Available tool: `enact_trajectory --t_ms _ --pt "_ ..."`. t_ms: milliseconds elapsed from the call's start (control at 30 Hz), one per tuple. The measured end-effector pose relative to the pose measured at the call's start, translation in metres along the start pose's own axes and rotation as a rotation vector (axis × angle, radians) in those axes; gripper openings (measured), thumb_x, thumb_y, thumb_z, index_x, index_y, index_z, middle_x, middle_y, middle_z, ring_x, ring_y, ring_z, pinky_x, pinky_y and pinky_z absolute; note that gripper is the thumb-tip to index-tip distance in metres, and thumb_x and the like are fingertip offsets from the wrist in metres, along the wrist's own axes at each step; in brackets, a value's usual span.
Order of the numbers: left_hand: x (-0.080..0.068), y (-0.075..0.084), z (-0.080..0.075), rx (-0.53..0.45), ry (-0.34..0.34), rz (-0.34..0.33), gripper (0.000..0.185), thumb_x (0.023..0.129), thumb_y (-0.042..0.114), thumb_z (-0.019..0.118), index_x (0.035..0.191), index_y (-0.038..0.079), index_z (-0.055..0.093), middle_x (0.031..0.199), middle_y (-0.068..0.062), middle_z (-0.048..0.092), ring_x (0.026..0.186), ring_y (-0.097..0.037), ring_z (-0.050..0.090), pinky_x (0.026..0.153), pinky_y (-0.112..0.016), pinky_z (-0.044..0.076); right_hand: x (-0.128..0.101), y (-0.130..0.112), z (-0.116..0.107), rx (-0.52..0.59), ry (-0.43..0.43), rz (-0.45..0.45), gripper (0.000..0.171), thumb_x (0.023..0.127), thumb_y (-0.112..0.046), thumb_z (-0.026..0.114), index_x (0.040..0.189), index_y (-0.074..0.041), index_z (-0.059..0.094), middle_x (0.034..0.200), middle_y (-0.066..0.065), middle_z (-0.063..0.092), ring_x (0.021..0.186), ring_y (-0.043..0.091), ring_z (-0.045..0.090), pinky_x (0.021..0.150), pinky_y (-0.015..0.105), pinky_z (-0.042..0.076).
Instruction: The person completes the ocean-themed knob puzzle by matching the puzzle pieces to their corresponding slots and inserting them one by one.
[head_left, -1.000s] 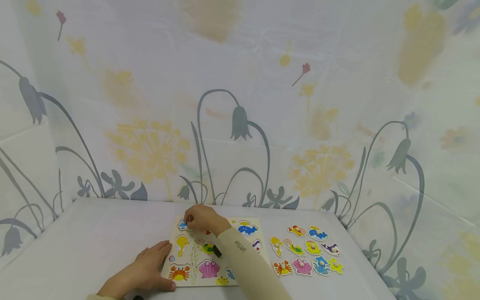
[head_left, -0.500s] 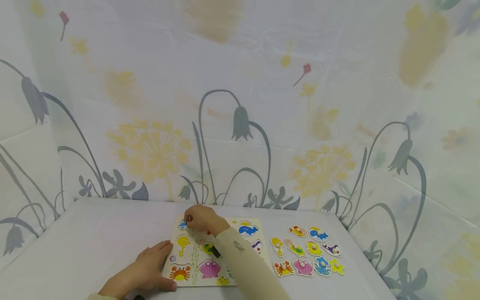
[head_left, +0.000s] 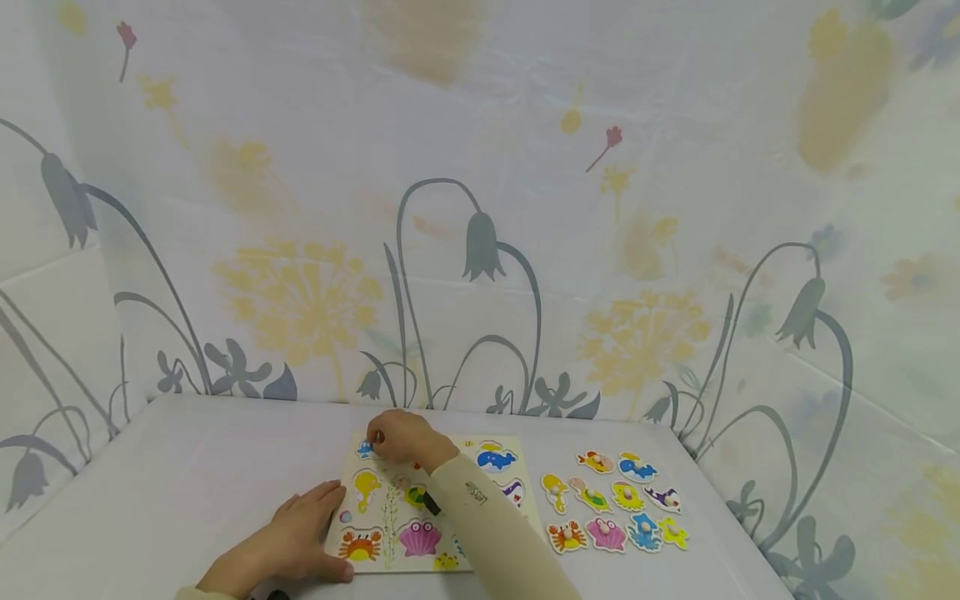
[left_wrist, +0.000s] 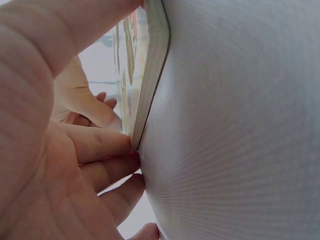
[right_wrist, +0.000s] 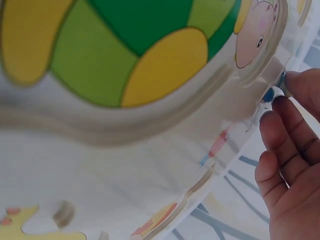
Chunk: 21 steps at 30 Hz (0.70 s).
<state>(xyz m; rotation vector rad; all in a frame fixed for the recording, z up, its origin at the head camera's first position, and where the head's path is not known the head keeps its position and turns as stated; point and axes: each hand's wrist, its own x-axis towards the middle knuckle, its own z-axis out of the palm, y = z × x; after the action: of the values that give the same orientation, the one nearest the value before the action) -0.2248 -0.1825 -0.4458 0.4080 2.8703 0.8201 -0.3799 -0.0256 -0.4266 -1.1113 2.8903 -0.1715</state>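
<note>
**Pinching a blue piece at the puzzle board's far corner**

Reaching across the puzzle board [head_left: 420,508], the right hand [head_left: 401,437] has its fingers curled, its fingertips [right_wrist: 272,112] pinching a small blue piece [head_left: 366,450] at the board's far left corner. The left hand [head_left: 292,533] lies flat on the table [head_left: 187,483] with straight fingers [left_wrist: 97,145] pressed against the board's left edge, holding nothing. On the board show a yellow seahorse [head_left: 365,487], an orange crab [head_left: 358,546], a pink shell [head_left: 418,538] and a blue whale [head_left: 495,458]. Loose animal pieces [head_left: 615,504] lie in two rows on the table, just right of the board.
</note>
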Motion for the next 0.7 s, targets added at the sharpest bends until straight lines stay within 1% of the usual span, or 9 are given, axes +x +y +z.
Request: enact_trajectory --t_ms 133,267,367,467,567,700 --pt "0.000 0.002 -0.001 0.000 -0.007 -0.003 0.106 0.056 0.048 0.089 0.134 -0.011 0.045 0.140 -0.030 0.039 0.131 -0.046 0.034 0.102 -0.073 0.018 -0.002 0.000 -0.003 0.012 -0.006 0.014 0.010 0.090 -0.020 0.064 0.096 -0.024 0.070 0.089 -0.013 0.062 0.076 0.004 0.051 0.067 0.019 0.044" --pt "0.000 0.003 -0.002 0.002 -0.006 -0.009 0.106 0.056 0.048 0.089 0.133 -0.011 0.045 0.140 -0.030 0.039 0.131 -0.046 0.034 0.102 -0.072 0.018 -0.008 0.002 -0.009 0.031 -0.008 0.026 0.013 0.091 -0.025 0.065 0.103 -0.025 0.069 0.088 -0.012 0.060 0.075 0.004 0.051 0.066 0.020 0.045" --pt "0.000 0.005 -0.001 0.004 -0.009 -0.009 0.106 0.056 0.048 0.089 0.133 -0.010 0.045 0.140 -0.030 0.040 0.131 -0.046 0.034 0.102 -0.072 0.018 -0.016 0.006 -0.012 0.047 -0.009 0.020 0.017 0.091 -0.025 0.066 0.107 -0.023 0.068 0.086 -0.011 0.059 0.073 0.004 0.051 0.066 0.019 0.046" --pt "0.000 0.005 -0.001 0.001 -0.005 -0.005 0.107 0.055 0.049 0.089 0.133 -0.010 0.045 0.140 -0.030 0.040 0.131 -0.046 0.035 0.103 -0.072 0.018 -0.026 0.011 -0.017 0.055 -0.017 0.005 0.021 0.090 -0.022 0.066 0.111 -0.022 0.068 0.088 -0.010 0.060 0.073 0.004 0.051 0.068 0.019 0.047" --pt "0.000 0.004 0.000 0.007 0.002 0.008 0.106 0.055 0.049 0.089 0.132 -0.010 0.046 0.139 -0.031 0.040 0.130 -0.047 0.035 0.102 -0.072 0.019 -0.036 0.017 -0.022 0.060 -0.023 0.002 0.023 0.090 -0.023 0.066 0.113 -0.021 0.067 0.090 -0.010 0.060 0.075 0.004 0.052 0.071 0.020 0.047" --pt "0.000 0.002 0.000 0.015 -0.003 -0.016 0.106 0.055 0.050 0.089 0.133 -0.008 0.046 0.140 -0.030 0.040 0.130 -0.048 0.035 0.102 -0.072 0.019 -0.049 0.025 -0.025 0.063 -0.020 0.010 0.026 0.090 -0.025 0.067 0.115 -0.021 0.066 0.091 -0.010 0.060 0.078 0.006 0.051 0.073 0.022 0.048"
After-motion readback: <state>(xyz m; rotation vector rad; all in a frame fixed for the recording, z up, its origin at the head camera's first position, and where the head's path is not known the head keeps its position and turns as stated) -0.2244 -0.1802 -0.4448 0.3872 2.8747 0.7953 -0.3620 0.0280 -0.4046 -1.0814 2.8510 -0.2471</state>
